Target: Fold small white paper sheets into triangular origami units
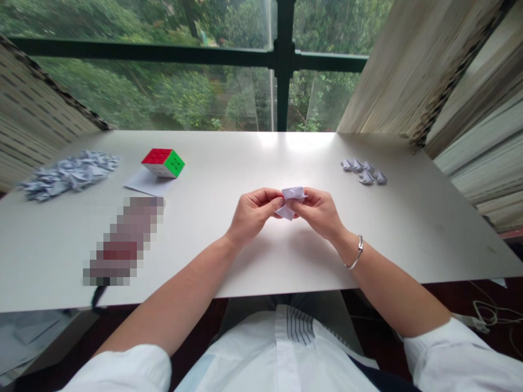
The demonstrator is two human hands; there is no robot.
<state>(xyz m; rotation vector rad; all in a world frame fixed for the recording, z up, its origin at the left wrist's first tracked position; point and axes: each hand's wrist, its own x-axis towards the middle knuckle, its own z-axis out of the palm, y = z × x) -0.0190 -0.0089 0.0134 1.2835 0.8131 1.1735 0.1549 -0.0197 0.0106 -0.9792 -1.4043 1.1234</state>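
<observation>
A small folded piece of pale lilac paper (292,198) is held above the middle of the white table (245,163). My left hand (252,213) pinches its left side with thumb and fingers closed. Closed as well, my right hand (319,212) grips the right side; a silver bracelet sits on that wrist. Both hands meet at the paper, a little above the tabletop.
A heap of folded paper pieces (69,175) lies far left. A colour cube (163,162) rests on a white sheet (144,185). Several small folded pieces (364,172) sit at the right. A blurred-out object (122,242) lies left of centre. Blinds flank a window.
</observation>
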